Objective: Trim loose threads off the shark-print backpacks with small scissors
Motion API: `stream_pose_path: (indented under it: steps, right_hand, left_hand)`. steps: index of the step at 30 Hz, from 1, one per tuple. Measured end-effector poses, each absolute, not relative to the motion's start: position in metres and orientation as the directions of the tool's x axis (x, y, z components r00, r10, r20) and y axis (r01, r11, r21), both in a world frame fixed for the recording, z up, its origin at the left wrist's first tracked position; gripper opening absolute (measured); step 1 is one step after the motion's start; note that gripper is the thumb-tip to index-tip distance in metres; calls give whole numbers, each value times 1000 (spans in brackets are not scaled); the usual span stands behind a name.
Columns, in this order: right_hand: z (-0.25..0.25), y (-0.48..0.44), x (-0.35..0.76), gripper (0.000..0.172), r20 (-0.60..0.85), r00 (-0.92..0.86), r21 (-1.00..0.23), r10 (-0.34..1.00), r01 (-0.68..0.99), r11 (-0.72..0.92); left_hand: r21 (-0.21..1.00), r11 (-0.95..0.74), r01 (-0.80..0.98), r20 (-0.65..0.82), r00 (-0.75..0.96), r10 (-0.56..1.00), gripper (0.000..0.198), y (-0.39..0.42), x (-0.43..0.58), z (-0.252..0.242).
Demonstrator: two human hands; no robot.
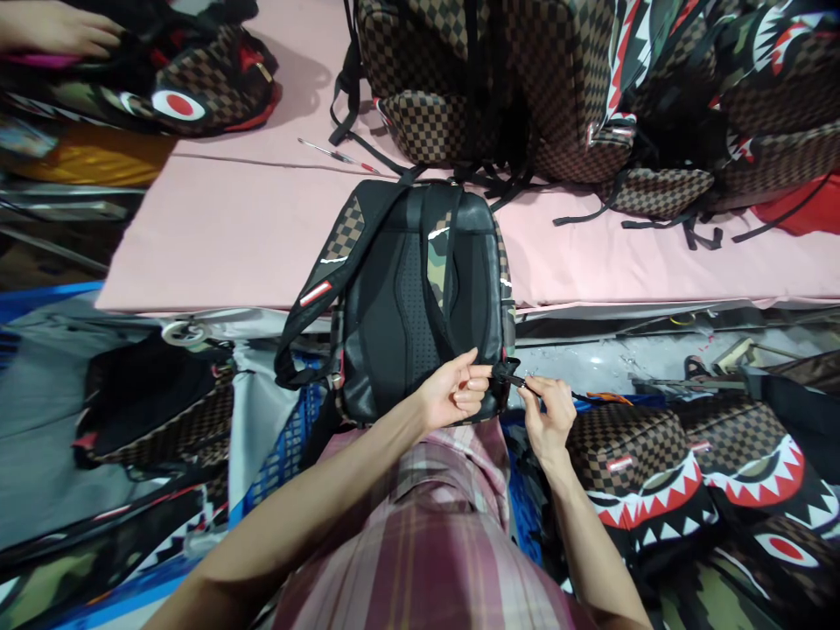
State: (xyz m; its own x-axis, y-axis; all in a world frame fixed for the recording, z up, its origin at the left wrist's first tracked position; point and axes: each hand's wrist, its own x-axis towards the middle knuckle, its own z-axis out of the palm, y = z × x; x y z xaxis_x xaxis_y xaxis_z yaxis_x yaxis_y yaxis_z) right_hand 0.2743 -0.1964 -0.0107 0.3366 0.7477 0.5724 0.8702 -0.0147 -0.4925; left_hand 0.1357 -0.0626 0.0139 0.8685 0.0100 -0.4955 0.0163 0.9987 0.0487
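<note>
The pink table [216, 236] spans the middle of the frame, its front edge running level just below centre. Its surface shows broadly left of the backpack [407, 306] and as a narrower band to the right, below the checkered bags [426, 127] at upper right. The backpack lies at centre, back panel up, its lower part overhanging that edge against the person's plaid clothing [426, 542].

Both forearms rise from the bottom of the frame. The left hand [456, 389] has thumb raised, index finger extended to a black buckle [504, 372], other fingers curled; whether it grips the buckle cannot be told. The right hand [548, 411] pinches a black strap [518, 381] between thumb and fingertips.
</note>
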Motion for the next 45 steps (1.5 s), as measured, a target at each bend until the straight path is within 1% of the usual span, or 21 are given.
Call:
stream_pose_path:
  steps: [3,8,10,12,14,16,18,21,22,24,29,30,32,34,36,38,39,40,42,44,45]
  right_hand:
    - [-4,-200,274,12,579,265,-391,771,920,-23]
    - [3,-206,275,14,596,174,-166,784,982,-92]
    - [4,-207,276,13,597,170,-128,784,985,-116]
    - [4,-206,276,13,604,168,-121,779,986,-119]
    - [4,-205,277,13,615,174,-133,769,984,-116]
    - [4,-205,276,11,608,203,-179,768,977,-116]
    - [3,-205,276,8,578,275,-301,768,947,-113]
    - [2,-207,275,5,503,447,-546,740,828,-130]
    - [2,-208,275,5,484,484,-592,729,795,-134]
    - [2,-209,276,5,487,482,-591,728,796,-132]
    - [6,-208,276,12,575,286,-324,766,940,-108]
    - [7,-207,276,11,580,268,-287,769,951,-115]
    - [8,-206,276,9,575,261,-260,776,957,-129]
    - [7,-206,276,8,545,293,-315,785,940,-132]
    - [6,-207,275,8,482,405,-479,777,864,-154]
    - [4,-207,275,10,382,561,-670,735,716,-198]
    - [3,-207,274,11,332,620,-734,711,643,-217]
    - [3,-206,272,13,299,650,-767,699,599,-229]
    - [3,-201,268,23,294,618,-755,729,618,-219]
    - [3,-195,262,29,339,528,-682,779,708,-183]
    - [3,-192,259,29,367,489,-637,791,752,-168]
  left_hand:
    - [55,998,21,-475,880,8,46,-64,135,15]
    - [31,999,23,-415,910,-8,45,-67,136,20]
    - [16,1000,19,-400,916,-11,44,-68,136,22]
    - [3,1000,16,-395,919,-14,44,-69,136,23]
    - [-8,1000,12,-398,917,-15,45,-70,137,25]
    - [-18,1000,3,-401,916,-10,46,-71,137,26]
    - [-27,1000,-7,-404,915,-4,46,-73,137,27]
    - [-33,999,-13,-408,913,-1,46,-74,137,28]
    - [-35,999,-15,-410,912,-1,46,-74,137,28]
    - [-38,999,-17,-408,913,1,46,-74,137,27]
    - [-48,999,-15,-392,920,-5,46,-74,138,26]
    - [-47,999,-13,-393,920,-7,46,-74,138,26]
    - [-42,999,-10,-392,920,-7,46,-74,138,26]
    - [-35,999,-6,-393,919,-8,46,-74,138,26]
    - [-25,1000,-4,-404,915,-7,46,-74,137,26]
    - [-16,1000,1,-418,908,-8,47,-74,137,26]
    - [-11,1000,4,-426,905,-8,47,-74,137,26]
    - [-5,1000,6,-432,902,-7,47,-74,137,26]
    - [14,1000,12,-433,901,-4,47,-74,137,24]
    - [64,998,26,-419,908,3,48,-75,137,22]
    - [106,994,37,-409,913,9,50,-76,137,22]
